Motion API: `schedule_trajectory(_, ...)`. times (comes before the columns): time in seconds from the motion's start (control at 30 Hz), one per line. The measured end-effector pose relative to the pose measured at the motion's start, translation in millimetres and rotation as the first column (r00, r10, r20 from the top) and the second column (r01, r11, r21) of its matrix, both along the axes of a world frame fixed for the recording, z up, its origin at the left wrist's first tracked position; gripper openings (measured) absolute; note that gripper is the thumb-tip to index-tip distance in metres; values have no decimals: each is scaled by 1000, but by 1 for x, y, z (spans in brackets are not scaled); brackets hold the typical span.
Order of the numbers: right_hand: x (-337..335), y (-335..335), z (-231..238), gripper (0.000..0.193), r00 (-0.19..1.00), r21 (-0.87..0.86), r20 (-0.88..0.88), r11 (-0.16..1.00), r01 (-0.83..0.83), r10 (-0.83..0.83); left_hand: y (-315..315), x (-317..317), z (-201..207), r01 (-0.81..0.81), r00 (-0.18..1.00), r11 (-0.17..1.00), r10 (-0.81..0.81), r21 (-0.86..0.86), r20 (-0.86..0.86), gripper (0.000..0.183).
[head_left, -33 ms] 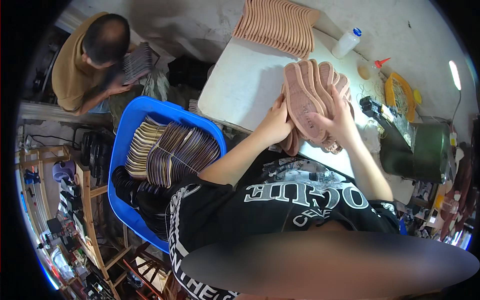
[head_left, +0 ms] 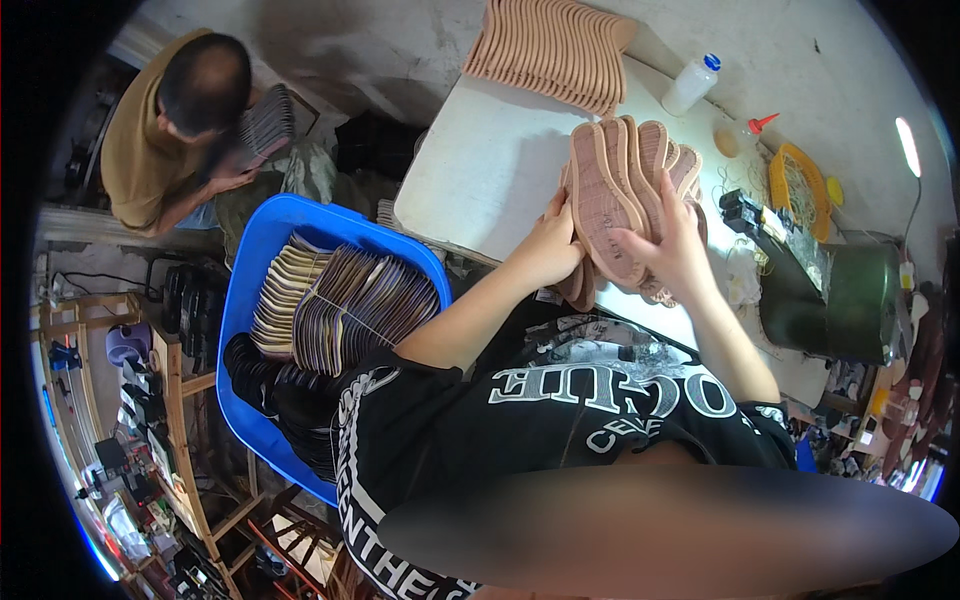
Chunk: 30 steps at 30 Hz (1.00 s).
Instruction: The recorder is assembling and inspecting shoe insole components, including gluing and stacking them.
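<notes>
A bundle of pinkish-brown shoe soles [head_left: 607, 215] is held up over the near edge of the white table, the soles fanned and overlapping. My left hand [head_left: 552, 245] grips the bundle's left side, with part of its fingers hidden behind the soles. On the right, my right hand [head_left: 680, 240] is wrapped round the other side, its thumb lying across the front sole. Farther back, a long row of similar soles [head_left: 548, 55] stands packed on edge on the table [head_left: 480, 150].
A blue tub [head_left: 232, 330] at my left holds tied bundles of insoles [head_left: 345, 305]. Beyond it, a person [head_left: 185, 130] holds a grey stack. Along the table's right lie a white bottle [head_left: 692, 85], a red-tipped bottle [head_left: 748, 130], a yellow basket [head_left: 800, 190] and a dark green machine [head_left: 850, 300].
The soles have turned slightly between my hands, and my right thumb sits a little differently on the front one. The other person's head has shifted slightly left.
</notes>
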State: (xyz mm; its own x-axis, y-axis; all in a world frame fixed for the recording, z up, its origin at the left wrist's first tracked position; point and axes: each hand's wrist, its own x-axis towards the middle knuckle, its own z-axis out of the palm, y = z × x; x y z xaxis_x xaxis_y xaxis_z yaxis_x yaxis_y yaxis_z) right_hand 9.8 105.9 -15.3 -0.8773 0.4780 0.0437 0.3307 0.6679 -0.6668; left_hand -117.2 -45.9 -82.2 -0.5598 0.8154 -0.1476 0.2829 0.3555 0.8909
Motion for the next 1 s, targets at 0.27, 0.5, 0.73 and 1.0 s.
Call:
schedule_trajectory(0.27, -14, -7, -4, 95, 983, -90, -182, 995, -31, 14, -2, -12, -6, 213, 931, 931, -286, -296, -229, 92)
schedule_trajectory(0.5, -8, 11, -10, 92, 929, -682, -325, 724, -101, -177, -6, 4, 9, -2, 975, 980, -41, -197, -217, 110)
schedule_trajectory(0.73, 8, 39, -13, 90, 904, -761, -334, 642, -93, -266, -1, -1, 16, -49, 945, 926, -78, -375, -317, 107)
schedule_trajectory(1.0, 16, 34, -5, 87, 893, -711, -359, 699, -74, -270, 13, 4, 19, -105, 889, 884, -122, -456, -442, 97)
